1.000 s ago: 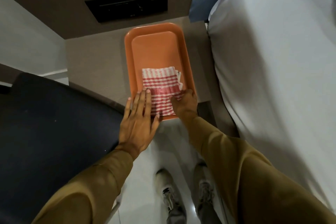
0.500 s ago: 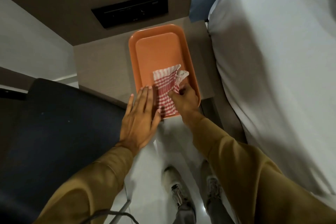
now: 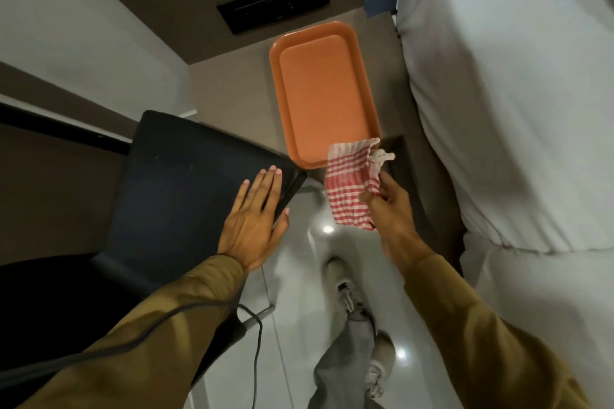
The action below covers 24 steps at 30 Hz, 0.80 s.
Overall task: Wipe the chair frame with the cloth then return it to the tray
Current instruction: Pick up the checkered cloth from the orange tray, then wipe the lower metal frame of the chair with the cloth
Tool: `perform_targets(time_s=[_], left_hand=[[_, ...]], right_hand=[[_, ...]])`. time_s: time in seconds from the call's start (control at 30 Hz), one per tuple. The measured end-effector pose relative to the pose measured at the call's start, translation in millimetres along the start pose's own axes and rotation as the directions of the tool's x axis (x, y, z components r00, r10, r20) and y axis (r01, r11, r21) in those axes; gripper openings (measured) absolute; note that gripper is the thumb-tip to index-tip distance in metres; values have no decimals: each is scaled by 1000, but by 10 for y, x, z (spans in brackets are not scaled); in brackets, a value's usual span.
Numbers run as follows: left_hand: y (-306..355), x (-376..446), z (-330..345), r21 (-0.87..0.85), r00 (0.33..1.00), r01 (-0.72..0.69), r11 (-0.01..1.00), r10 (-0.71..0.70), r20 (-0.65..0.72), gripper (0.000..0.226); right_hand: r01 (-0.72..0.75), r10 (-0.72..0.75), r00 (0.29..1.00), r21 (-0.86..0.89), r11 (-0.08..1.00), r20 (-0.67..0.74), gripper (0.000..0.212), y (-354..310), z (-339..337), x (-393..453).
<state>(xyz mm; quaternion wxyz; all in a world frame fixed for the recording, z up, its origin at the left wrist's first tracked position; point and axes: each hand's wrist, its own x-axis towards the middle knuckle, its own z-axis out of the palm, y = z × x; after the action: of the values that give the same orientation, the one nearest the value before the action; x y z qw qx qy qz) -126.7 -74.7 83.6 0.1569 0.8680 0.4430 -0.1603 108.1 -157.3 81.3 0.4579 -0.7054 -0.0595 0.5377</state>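
A red-and-white striped cloth hangs in the air just off the near end of the orange tray, pinched in my right hand. The tray lies bare on a low brown table. My left hand rests flat, fingers spread, on the near right corner of a black chair seat. A thin metal part of the chair frame shows below my left forearm.
A bed with white sheets fills the right side. A brown wall panel with a black slot stands behind the table. My shoes stand on glossy white floor. A dark cable hangs near my left sleeve.
My right hand lifted the cloth off the tray and drew it back toward me. My left hand moved from the tray's edge onto the chair seat.
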Motion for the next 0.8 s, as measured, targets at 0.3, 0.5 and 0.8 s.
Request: perform_targets(time_s=[0.3,0.5,0.8], left_hand=[[38,-883,37,114,990,-51,992,36,135,78],[-245,-1196,59,215,946,-205,955,137,294,78],[-743,-1072,535,372,930,-362,855,301,213,87]], right_hand=[[-43,43,999,85,995,6,38,1072,-128,-1128],[-166,178,982,164,973,-64,28,1980,142,-1696],[-261,303,930,209,942,-207,28,3332,872,-2023]])
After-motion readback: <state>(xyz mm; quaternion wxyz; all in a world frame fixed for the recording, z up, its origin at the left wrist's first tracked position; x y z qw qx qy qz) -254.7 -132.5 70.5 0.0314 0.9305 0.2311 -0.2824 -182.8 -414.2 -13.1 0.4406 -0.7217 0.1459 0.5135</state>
